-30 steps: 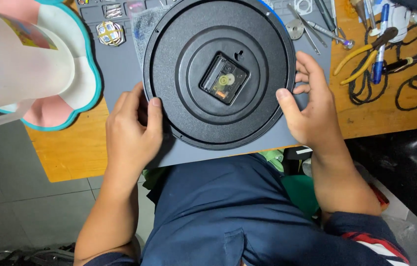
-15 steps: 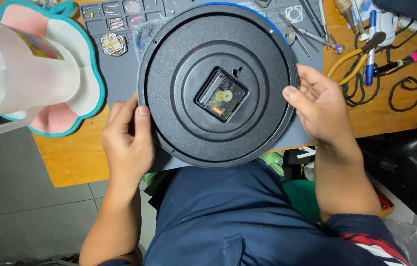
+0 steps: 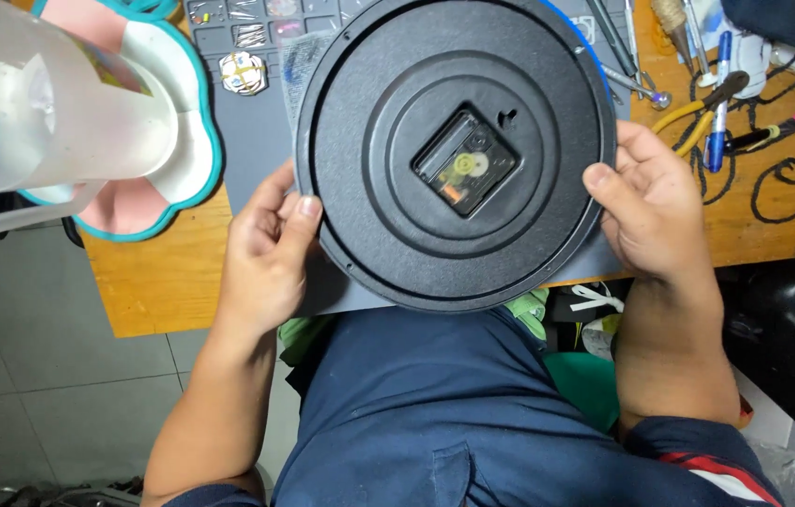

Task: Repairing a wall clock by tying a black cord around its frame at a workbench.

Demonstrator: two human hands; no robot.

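Here the round black wall clock (image 3: 454, 155) lies face down on the grey mat (image 3: 261, 141) over the counter (image 3: 149, 282), its movement module (image 3: 465, 167) exposed. The left hand (image 3: 266, 253) and right hand (image 3: 651, 202) grip opposite rims, steadying it.

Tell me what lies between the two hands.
In the head view, the round black clock back spans the stretch, gripped at its rim by the left hand and right hand.
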